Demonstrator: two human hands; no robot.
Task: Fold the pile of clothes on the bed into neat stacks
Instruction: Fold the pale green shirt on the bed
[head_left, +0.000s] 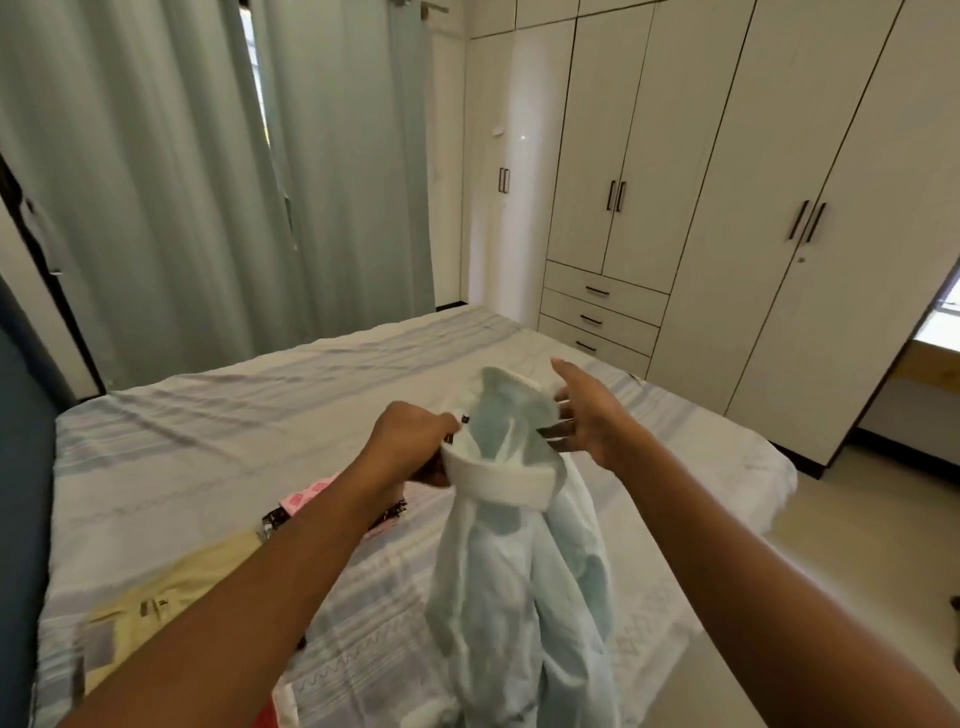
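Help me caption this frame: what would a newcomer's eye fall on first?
The pale blue shirt hanging mid-frame above the bed, its white collar gripped by the left hand while the right hand spreads open beside it. Then the white wardrobe filling the right wall.

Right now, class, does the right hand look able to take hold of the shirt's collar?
Probably yes. The right hand is open right beside the far edge of the collar, with nothing between them, while the left hand grips the near side.
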